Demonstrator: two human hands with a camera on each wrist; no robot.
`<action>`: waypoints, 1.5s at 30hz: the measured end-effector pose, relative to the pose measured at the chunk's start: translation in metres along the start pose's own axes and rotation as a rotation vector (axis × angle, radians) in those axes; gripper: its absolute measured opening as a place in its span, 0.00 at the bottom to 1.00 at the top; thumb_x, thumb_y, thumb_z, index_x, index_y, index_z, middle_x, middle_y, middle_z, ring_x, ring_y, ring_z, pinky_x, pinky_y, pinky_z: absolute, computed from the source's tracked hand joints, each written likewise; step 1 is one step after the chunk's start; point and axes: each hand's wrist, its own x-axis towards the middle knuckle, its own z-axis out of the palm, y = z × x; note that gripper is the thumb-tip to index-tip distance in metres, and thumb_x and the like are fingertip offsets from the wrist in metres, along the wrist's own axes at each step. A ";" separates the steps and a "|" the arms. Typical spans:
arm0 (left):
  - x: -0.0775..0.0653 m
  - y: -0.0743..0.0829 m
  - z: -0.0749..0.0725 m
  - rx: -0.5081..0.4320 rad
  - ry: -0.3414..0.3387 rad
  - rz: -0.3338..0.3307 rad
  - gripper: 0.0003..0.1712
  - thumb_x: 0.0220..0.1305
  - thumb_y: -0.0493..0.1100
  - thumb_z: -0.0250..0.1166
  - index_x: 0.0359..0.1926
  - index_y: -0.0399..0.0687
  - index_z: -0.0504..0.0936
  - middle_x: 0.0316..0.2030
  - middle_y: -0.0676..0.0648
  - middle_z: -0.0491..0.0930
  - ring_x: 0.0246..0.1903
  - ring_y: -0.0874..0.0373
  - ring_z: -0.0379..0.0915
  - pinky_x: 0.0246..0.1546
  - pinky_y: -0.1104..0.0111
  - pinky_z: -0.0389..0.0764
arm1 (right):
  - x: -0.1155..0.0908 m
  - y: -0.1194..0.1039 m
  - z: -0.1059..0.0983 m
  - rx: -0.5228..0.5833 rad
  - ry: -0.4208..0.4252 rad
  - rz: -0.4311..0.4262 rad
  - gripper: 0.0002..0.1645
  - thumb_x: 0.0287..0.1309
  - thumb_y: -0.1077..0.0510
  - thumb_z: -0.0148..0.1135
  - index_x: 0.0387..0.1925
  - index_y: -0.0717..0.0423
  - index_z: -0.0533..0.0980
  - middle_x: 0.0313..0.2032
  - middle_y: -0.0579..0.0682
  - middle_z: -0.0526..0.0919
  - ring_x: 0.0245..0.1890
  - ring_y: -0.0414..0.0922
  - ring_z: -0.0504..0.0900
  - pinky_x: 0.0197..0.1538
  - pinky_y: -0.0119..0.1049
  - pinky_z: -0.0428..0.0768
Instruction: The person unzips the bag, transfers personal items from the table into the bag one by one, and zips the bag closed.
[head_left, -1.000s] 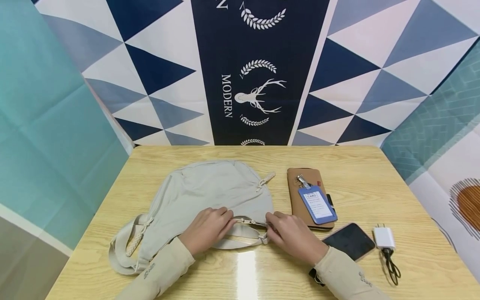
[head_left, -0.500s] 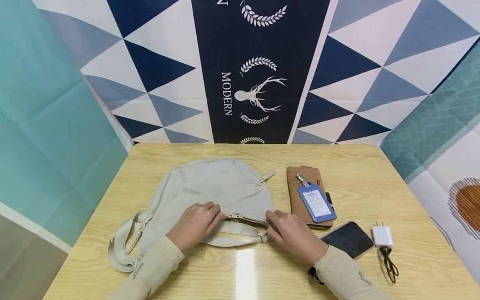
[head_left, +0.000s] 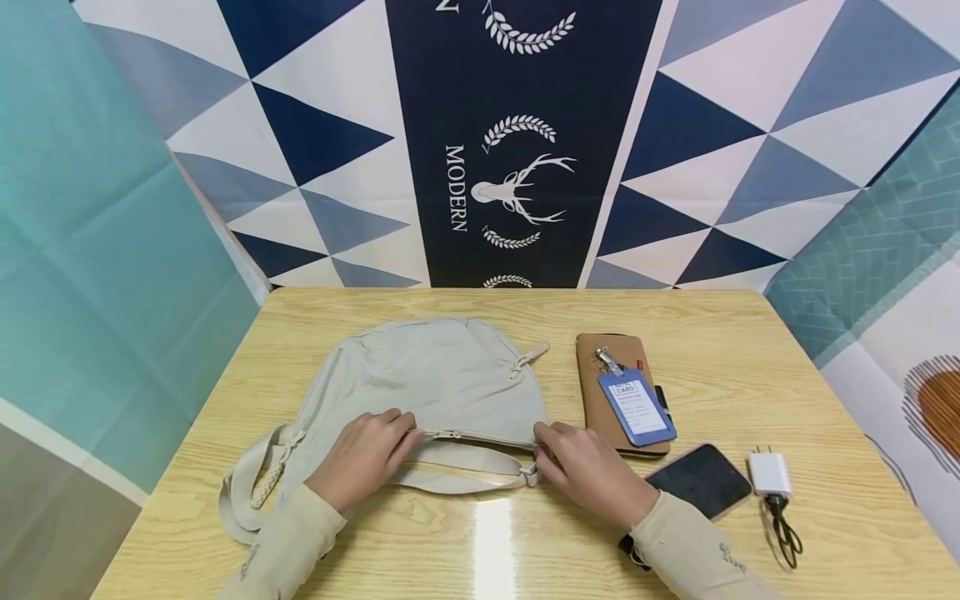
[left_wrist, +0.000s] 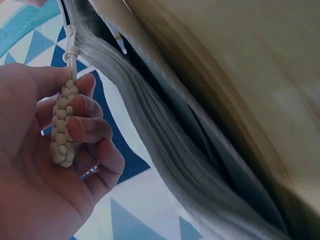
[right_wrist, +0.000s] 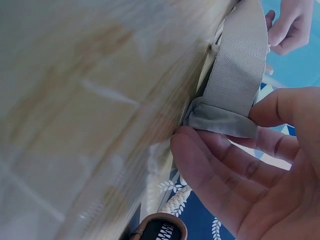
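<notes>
Bag [head_left: 442, 371] is laid toward the left edge of the desk [head_left: 757, 358]; its braided pull [left_wrist: 61, 120] is pinched by the left hand [head_left: 366, 458], its fabric tab [right_wrist: 220, 121] by the right hand [head_left: 591, 473]. Toward the right edge are set: case [head_left: 595, 402], topped by badge [head_left: 636, 408]; phone [head_left: 705, 479]; charger [head_left: 769, 474].

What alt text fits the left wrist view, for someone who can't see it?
A bare left hand grips a cream braided-cord zipper pull at left. Beside it, the folded edge of a pale grey fabric bag slants down to the lower right, with a light wood-grain tabletop on the right and a blue-and-white triangle-patterned backdrop behind.
</notes>
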 end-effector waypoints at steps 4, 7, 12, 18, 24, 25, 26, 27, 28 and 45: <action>-0.005 -0.006 -0.004 0.034 -0.011 -0.029 0.13 0.70 0.45 0.63 0.26 0.55 0.78 0.18 0.61 0.64 0.16 0.69 0.56 0.22 0.70 0.68 | 0.000 0.000 0.001 0.001 0.000 0.005 0.11 0.66 0.59 0.59 0.29 0.44 0.70 0.22 0.35 0.67 0.18 0.31 0.64 0.21 0.27 0.64; -0.010 -0.011 -0.007 0.048 -0.008 -0.039 0.12 0.69 0.45 0.64 0.27 0.55 0.78 0.19 0.60 0.65 0.16 0.69 0.57 0.22 0.69 0.68 | 0.001 0.000 0.002 -0.001 -0.005 0.013 0.11 0.65 0.59 0.59 0.28 0.43 0.70 0.21 0.35 0.67 0.18 0.31 0.64 0.21 0.27 0.64; -0.018 -0.018 -0.012 0.055 0.009 -0.038 0.11 0.68 0.44 0.65 0.27 0.55 0.79 0.19 0.60 0.66 0.16 0.68 0.56 0.22 0.70 0.67 | 0.001 0.000 0.001 -0.001 -0.013 0.016 0.11 0.65 0.59 0.59 0.28 0.44 0.70 0.21 0.35 0.66 0.18 0.31 0.64 0.21 0.27 0.64; -0.027 -0.027 -0.021 0.058 -0.020 -0.077 0.12 0.69 0.46 0.64 0.26 0.58 0.79 0.19 0.62 0.63 0.17 0.69 0.55 0.22 0.71 0.63 | 0.004 -0.002 0.001 -0.003 -0.013 0.007 0.11 0.65 0.59 0.59 0.28 0.44 0.70 0.21 0.35 0.66 0.18 0.31 0.64 0.21 0.27 0.64; -0.036 -0.038 -0.031 0.070 0.007 -0.079 0.10 0.67 0.44 0.67 0.26 0.57 0.80 0.20 0.61 0.64 0.17 0.69 0.54 0.21 0.72 0.62 | 0.007 -0.003 0.003 -0.002 -0.015 0.003 0.12 0.64 0.61 0.60 0.27 0.46 0.69 0.20 0.36 0.66 0.18 0.32 0.63 0.21 0.27 0.64; -0.037 -0.040 -0.032 0.073 0.013 -0.080 0.10 0.66 0.44 0.67 0.26 0.57 0.80 0.20 0.61 0.63 0.18 0.69 0.54 0.21 0.72 0.62 | 0.007 -0.003 0.004 -0.003 -0.017 0.005 0.11 0.64 0.61 0.60 0.27 0.46 0.69 0.20 0.36 0.66 0.18 0.32 0.63 0.21 0.27 0.64; -0.039 -0.042 -0.034 0.078 0.017 -0.085 0.10 0.66 0.44 0.67 0.26 0.56 0.80 0.20 0.60 0.63 0.17 0.69 0.54 0.21 0.72 0.62 | 0.007 -0.002 0.004 -0.005 -0.016 0.005 0.11 0.63 0.61 0.60 0.27 0.46 0.69 0.20 0.36 0.66 0.18 0.32 0.63 0.21 0.27 0.64; -0.040 -0.044 -0.035 0.079 0.018 -0.093 0.10 0.66 0.44 0.68 0.26 0.56 0.80 0.20 0.60 0.63 0.17 0.69 0.54 0.21 0.73 0.62 | 0.007 -0.002 0.004 -0.009 -0.018 0.006 0.11 0.63 0.61 0.60 0.27 0.46 0.69 0.20 0.36 0.66 0.18 0.32 0.63 0.21 0.27 0.64; -0.042 -0.045 -0.037 0.080 0.013 -0.103 0.11 0.66 0.44 0.68 0.25 0.56 0.80 0.20 0.60 0.63 0.17 0.69 0.55 0.20 0.73 0.62 | 0.006 -0.001 0.004 -0.009 -0.021 0.008 0.11 0.64 0.61 0.60 0.27 0.46 0.70 0.20 0.37 0.66 0.18 0.32 0.63 0.21 0.27 0.64; -0.073 -0.071 -0.061 -0.006 -0.126 -0.320 0.09 0.70 0.45 0.63 0.30 0.57 0.80 0.24 0.57 0.67 0.21 0.66 0.59 0.22 0.70 0.65 | 0.006 -0.001 0.004 -0.001 -0.009 -0.012 0.11 0.63 0.62 0.60 0.27 0.47 0.70 0.20 0.37 0.67 0.17 0.31 0.63 0.20 0.27 0.64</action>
